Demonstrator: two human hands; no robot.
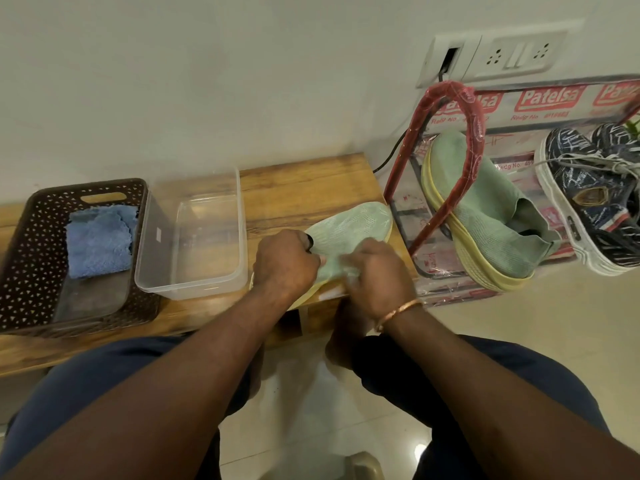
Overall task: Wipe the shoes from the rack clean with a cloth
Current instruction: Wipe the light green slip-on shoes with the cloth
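Head view. Task status: in progress, first shoes only.

1. One green shoe point(356, 220) lies on the desk point(304, 188), toe pointing away from the person.
2. The left hand point(284, 261) grips this shoe at its opening, fingers curled around the collar edge.
3. The right hand point(377, 275) rests on the shoe's near side. It is blurred. Whether its fingers hold a cloth cannot be told.
4. Judged from this, wiping of the green shoe is under way.

Remaining work:
- The second green shoe point(485, 209) sits on the rack point(476, 133), just right of the desk.
- The dark patterned shoes point(588, 188) sit beside it on the same rack.
- Neither is being handled, so both probably await wiping.

Containers:
- The brown basket point(24, 244) stands at the left of the desk. It holds a crumpled blue cloth point(100, 240).
- The clear tub point(194, 291) stands between the basket and the green shoe. No solid contents show; whether it holds water cannot be told.
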